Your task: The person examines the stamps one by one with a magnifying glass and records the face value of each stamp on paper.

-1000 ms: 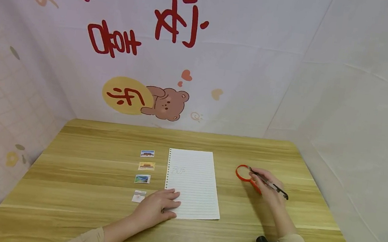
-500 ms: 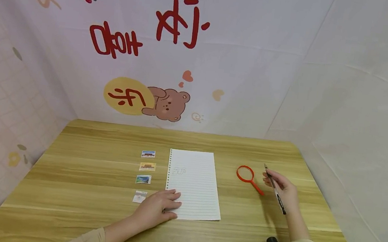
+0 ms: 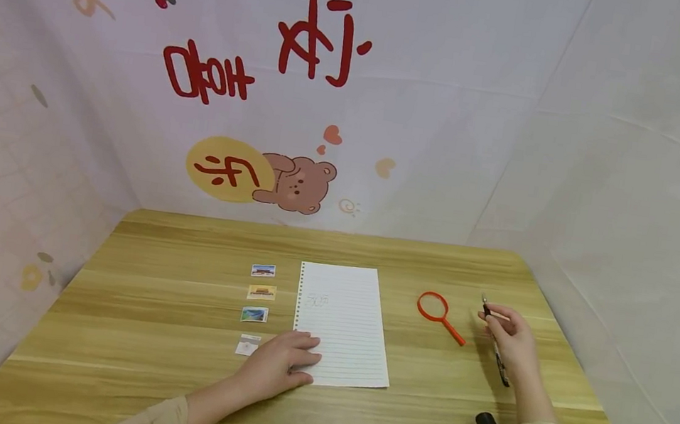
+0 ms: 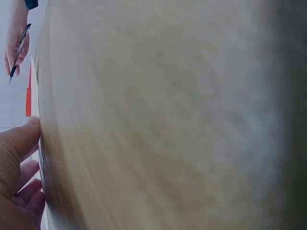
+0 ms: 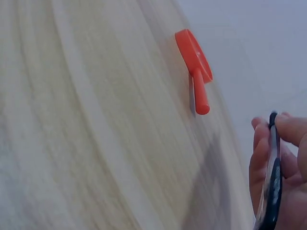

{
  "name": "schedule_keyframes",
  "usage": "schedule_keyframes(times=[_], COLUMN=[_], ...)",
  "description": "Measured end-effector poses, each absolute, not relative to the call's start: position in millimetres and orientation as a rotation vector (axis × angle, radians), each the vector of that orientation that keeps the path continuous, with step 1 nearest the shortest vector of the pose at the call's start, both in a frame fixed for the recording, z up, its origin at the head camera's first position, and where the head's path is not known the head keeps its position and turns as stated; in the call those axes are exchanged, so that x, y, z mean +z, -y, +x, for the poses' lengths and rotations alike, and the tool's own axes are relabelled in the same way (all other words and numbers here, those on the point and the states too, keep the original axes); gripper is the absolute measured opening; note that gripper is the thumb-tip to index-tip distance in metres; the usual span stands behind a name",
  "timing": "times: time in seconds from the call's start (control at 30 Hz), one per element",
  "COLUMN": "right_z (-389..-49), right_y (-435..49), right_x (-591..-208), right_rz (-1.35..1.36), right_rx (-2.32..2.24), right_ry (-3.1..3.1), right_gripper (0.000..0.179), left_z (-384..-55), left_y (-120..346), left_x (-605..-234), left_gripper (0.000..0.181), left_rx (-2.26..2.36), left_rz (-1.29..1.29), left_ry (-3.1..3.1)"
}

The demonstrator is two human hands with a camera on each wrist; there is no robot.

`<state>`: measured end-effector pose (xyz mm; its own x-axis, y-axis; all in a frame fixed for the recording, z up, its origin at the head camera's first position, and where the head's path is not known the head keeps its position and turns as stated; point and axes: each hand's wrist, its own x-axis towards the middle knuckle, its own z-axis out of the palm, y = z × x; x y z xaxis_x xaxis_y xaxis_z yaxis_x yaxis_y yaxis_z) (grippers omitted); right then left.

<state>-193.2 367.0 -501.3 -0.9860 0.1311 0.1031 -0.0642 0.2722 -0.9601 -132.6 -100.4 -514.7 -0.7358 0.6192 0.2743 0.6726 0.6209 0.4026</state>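
A pen [image 3: 498, 358] with a black grip and clear barrel is pinched between the thumb and fingers of my right hand [image 3: 513, 342], its tip pointing away from me. In the right wrist view the pen [image 5: 272, 187] runs along the fingers, over the table. My left hand [image 3: 275, 362] lies with relaxed fingers on the lower left corner of a lined sheet of paper [image 3: 350, 328]. Faint handwriting shows on the sheet's upper left. A red magnifying glass [image 3: 454, 332] lies between the paper and my right hand.
Several small picture stamps [image 3: 254, 314] form a column left of the paper; the nearest one [image 3: 246, 345] is beside my left hand. The wooden table [image 3: 169, 333] meets printed white cloth [image 3: 431, 109] at the back and sides.
My right hand has moved right with the pen, away from above the magnifying glass, which is now fully uncovered. The left hand stays on the paper; the head view has shifted slightly.
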Motion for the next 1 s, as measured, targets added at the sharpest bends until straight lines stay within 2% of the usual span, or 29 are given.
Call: schedule_keyframes(times=[0.13, 0.23, 1.0], right_z=[-195, -197, -201], right_y=[-365, -363, -357], right_x=[-500, -500, -520], right_rz=[-0.129, -0.166, -0.326], right_rx=[1.396, 1.272, 0.945], right_ry=[2.572, 2.599, 2.622], right_gripper=[0.039, 0.038, 0.027], left_z=[-133, -132, -133], left_y=[100, 100, 99], left_x=[-513, -513, -514], left_gripper=[0.037, 0.037, 0.038], left_rx=[-0.736, -0.736, -0.724], left_rz=[-1.096, -1.093, -1.062], left_ry=[2.754, 2.764, 2.808])
